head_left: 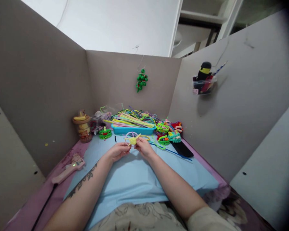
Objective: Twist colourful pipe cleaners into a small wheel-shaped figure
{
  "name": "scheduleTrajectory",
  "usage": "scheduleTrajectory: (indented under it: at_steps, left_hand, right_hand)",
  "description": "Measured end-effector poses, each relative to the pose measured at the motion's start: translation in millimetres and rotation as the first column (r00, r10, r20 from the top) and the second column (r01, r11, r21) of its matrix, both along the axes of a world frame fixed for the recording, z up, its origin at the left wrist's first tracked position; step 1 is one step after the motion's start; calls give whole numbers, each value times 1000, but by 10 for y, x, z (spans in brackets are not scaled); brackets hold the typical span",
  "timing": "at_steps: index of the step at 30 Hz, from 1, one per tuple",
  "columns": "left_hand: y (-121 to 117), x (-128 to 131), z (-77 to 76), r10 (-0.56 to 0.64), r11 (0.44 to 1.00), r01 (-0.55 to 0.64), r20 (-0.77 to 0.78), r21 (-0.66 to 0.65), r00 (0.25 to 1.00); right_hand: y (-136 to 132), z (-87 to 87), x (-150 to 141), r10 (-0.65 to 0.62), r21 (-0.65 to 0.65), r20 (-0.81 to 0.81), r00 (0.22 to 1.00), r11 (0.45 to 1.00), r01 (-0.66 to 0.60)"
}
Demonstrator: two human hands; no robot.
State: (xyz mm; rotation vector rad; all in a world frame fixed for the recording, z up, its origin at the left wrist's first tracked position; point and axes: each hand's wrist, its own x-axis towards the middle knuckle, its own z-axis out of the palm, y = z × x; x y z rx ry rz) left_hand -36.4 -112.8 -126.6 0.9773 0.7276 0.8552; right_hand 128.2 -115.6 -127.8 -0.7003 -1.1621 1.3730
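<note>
Between my two hands is a small yellow pipe-cleaner piece (133,141) with a rounded middle and thin arms sticking out. My left hand (119,151) pinches its left side, fingers closed. On the other side, my right hand (144,147) grips it near the upper right arm, fingers closed too. Just behind it, a pale purple pipe-cleaner loop (132,133) shows; whether it is joined to the yellow piece I cannot tell. The hands are raised over a light blue cloth (135,175).
A blue tray (135,130) piled with pipe cleaners (132,120) stands at the back. Finished green figures (105,133) flank it. A black phone-like slab (182,149) lies right, a pink glue gun (69,170) left, beside a lidded cup (83,130). Grey panels (132,86) enclose three sides.
</note>
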Motion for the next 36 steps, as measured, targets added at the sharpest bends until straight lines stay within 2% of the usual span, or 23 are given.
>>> scheduleTrajectory:
  at_steps: [7,13,18,22,27,36]
  left_hand:
    - [-13,-56,76,-6,1000,6,-20,-16,1000]
    - [-1,-99,144,171,985,-170,-36,19,985]
    - [22,-94,152,110,994,-108,65,-26,992]
    - [26,-53,143,181,978,-166,122,-122,976]
    - [18,-26,129,210,967,-187,128,-171,969]
    - [-10,12,93,172,982,-146,249,-119,953]
  right_hand:
    - [12,6,10,-53,14,35,998,999,53]
    - [58,-20,69,-88,33,61,994,996,86]
    - [38,-35,59,-11,68,80,997,998,5]
    - [16,-29,46,9,71,78,997,997,-15]
    - [17,-26,47,23,71,38,999,997,-26]
    - [17,-37,32,43,64,21,999,997,-44]
